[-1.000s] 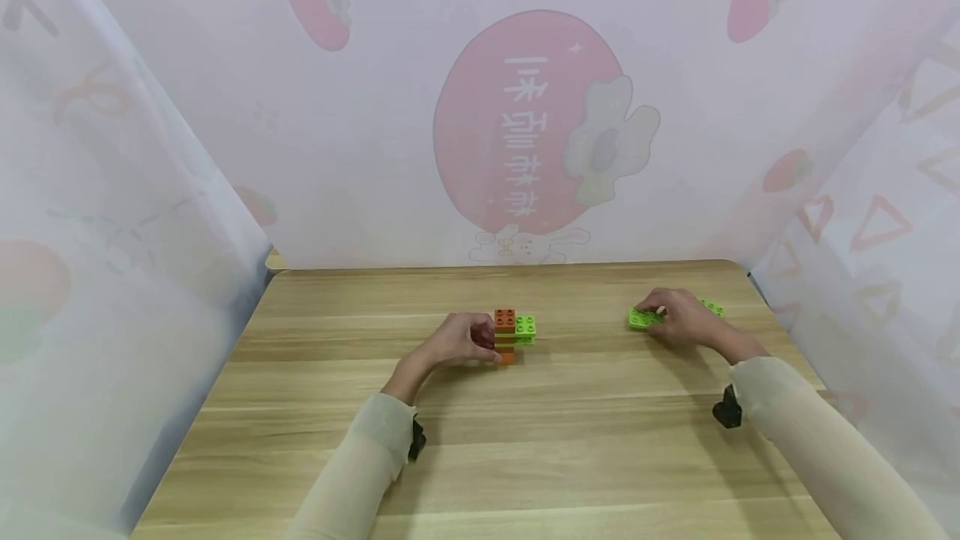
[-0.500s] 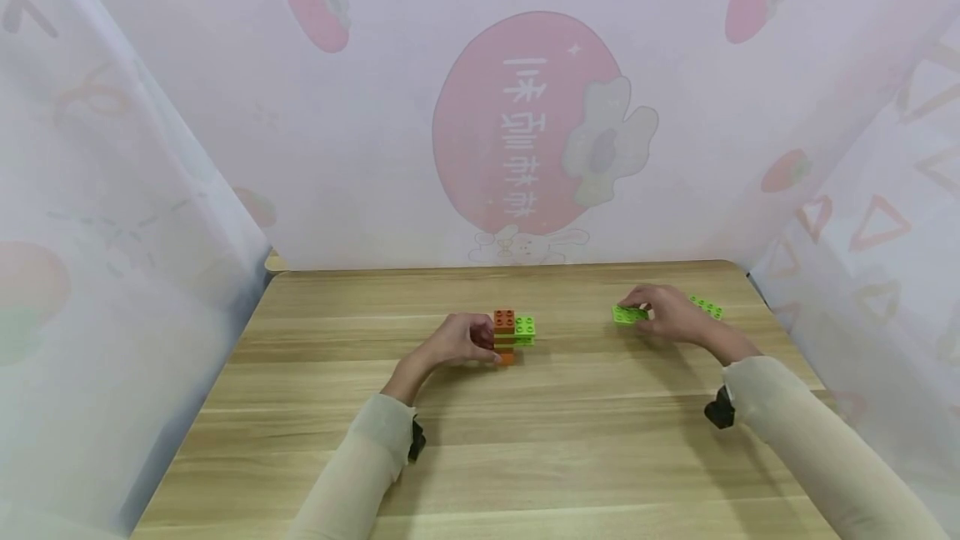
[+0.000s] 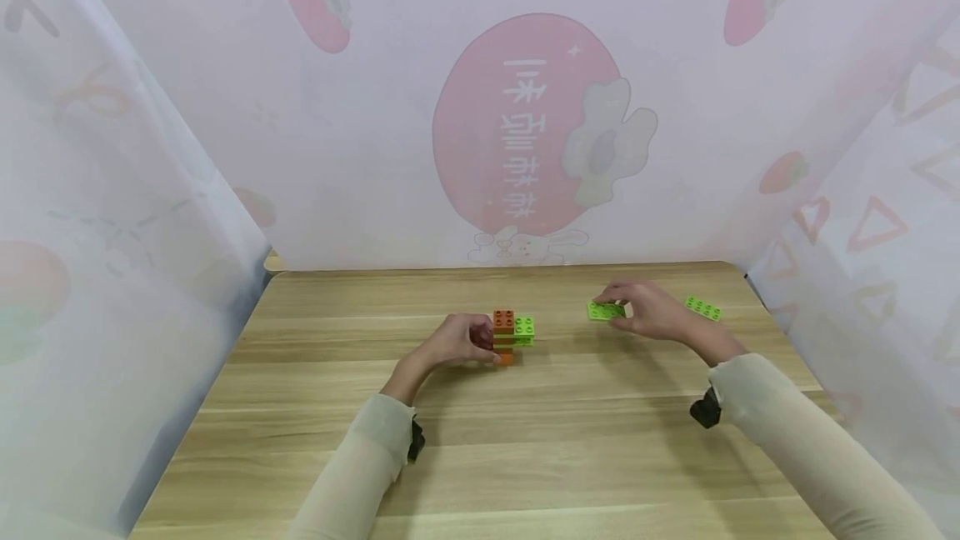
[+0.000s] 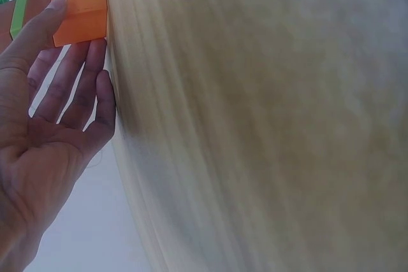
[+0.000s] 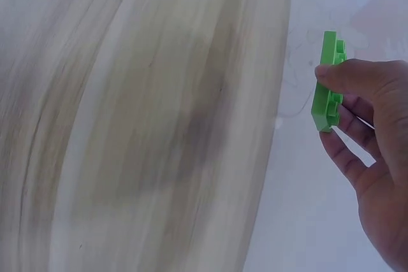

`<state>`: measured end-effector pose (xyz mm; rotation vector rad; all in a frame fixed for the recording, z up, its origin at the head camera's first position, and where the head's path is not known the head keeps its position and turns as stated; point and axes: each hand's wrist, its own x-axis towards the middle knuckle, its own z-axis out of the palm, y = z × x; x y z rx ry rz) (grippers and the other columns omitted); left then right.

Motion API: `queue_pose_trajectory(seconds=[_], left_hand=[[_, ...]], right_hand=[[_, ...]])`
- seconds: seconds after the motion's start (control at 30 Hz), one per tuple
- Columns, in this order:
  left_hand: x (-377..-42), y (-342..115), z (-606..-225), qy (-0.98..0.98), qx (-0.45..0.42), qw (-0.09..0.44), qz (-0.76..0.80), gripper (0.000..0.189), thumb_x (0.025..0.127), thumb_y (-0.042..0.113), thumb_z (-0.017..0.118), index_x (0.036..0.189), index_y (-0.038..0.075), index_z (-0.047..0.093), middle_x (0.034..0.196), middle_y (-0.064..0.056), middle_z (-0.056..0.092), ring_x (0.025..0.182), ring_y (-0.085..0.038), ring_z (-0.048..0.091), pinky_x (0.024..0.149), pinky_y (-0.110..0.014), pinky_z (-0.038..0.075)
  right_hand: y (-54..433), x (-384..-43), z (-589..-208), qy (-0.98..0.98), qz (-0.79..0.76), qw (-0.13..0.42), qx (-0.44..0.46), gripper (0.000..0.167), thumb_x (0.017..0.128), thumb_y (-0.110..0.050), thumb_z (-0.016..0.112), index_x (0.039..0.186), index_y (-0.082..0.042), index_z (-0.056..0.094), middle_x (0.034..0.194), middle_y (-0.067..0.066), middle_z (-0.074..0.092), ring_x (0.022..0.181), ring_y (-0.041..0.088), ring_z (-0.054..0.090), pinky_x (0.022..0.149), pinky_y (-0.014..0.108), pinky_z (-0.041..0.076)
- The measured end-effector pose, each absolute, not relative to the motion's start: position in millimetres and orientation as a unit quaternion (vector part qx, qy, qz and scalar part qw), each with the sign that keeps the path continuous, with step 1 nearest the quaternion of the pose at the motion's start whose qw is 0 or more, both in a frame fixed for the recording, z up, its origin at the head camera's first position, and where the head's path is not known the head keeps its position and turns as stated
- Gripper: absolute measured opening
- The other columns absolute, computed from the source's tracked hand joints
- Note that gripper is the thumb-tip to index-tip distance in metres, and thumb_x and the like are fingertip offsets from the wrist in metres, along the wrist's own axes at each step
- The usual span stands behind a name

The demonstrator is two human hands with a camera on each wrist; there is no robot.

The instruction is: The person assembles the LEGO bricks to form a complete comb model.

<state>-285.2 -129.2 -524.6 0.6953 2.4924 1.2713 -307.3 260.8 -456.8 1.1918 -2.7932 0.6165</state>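
My left hand [image 3: 456,338] grips a small tower of building bricks [image 3: 503,323] near the middle of the table. The tower has brown bricks on top, thin green layers between them, and an orange brick [image 4: 83,12] at the bottom. Green studded plates [image 3: 524,327] stick out from its right side. My right hand [image 3: 651,311] pinches a flat green building plate [image 3: 604,311] between thumb and fingers. In the right wrist view that green plate [image 5: 327,87] is held above the tabletop, its studs facing the palm.
Another green studded plate [image 3: 703,308] lies on the wooden table [image 3: 525,457] at the back right. White printed curtains [image 3: 360,148] hang behind the table and on both sides. A dark wrist camera [image 3: 706,408] sits at the right cuff.
The right hand has lifted the green plate off its spot and carried it left toward the tower. The second green plate has come fully into sight. My left hand stays on the tower.
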Motion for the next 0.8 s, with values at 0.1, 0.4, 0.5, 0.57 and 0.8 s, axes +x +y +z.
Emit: queue_pose_trajectory(seconds=[0.1,0.4,0.5,0.57,0.8], left_hand=[[-285.6,-129.2,-525.3,0.858,0.241,0.128,0.436,0.027,0.084,0.012,0.092,0.099,0.010,0.070,0.096,0.000,0.075,0.088,-0.012,0.070,0.079,-0.028,0.060],[-285.4,-128.4,-524.9,0.856,0.247,0.125,0.437,0.027,0.083,0.012,0.092,0.098,0.009,0.070,0.096,-0.001,0.076,0.089,-0.012,0.070,0.080,-0.029,0.060],[-285.1,-128.8,-524.9,0.855,0.249,0.125,0.437,0.027,0.084,0.012,0.092,0.098,0.009,0.070,0.096,-0.001,0.076,0.089,-0.013,0.070,0.080,-0.030,0.060],[-285.2,-129.2,-525.1,0.857,0.247,0.125,0.434,0.027,0.084,0.014,0.092,0.097,0.010,0.070,0.095,0.000,0.075,0.088,-0.012,0.070,0.079,-0.029,0.060],[-285.9,-130.6,-525.3,0.860,0.249,0.120,0.429,0.026,0.084,0.016,0.092,0.097,0.012,0.070,0.095,0.002,0.075,0.088,-0.010,0.070,0.080,-0.028,0.059]], right_hand=[[253.7,-304.4,-452.0,-0.899,0.199,0.021,0.390,0.039,0.088,-0.002,0.084,0.127,-0.005,0.076,0.118,0.007,0.074,0.101,0.023,0.070,0.083,0.051,0.059],[235.4,-297.3,-441.8,-0.889,0.194,0.035,0.413,0.040,0.088,-0.006,0.085,0.127,-0.005,0.076,0.118,0.008,0.073,0.101,0.022,0.070,0.083,0.044,0.058],[229.1,-295.1,-439.2,-0.884,0.197,0.039,0.421,0.040,0.088,-0.006,0.085,0.127,-0.006,0.076,0.118,0.008,0.073,0.100,0.021,0.070,0.082,0.044,0.058],[224.6,-293.8,-437.1,-0.882,0.200,0.040,0.426,0.041,0.088,-0.007,0.085,0.128,-0.006,0.075,0.118,0.007,0.074,0.100,0.021,0.070,0.082,0.044,0.058],[207.8,-291.1,-428.9,-0.872,0.208,0.040,0.441,0.040,0.090,-0.010,0.084,0.129,-0.006,0.075,0.119,0.008,0.073,0.101,0.021,0.070,0.081,0.042,0.058]])
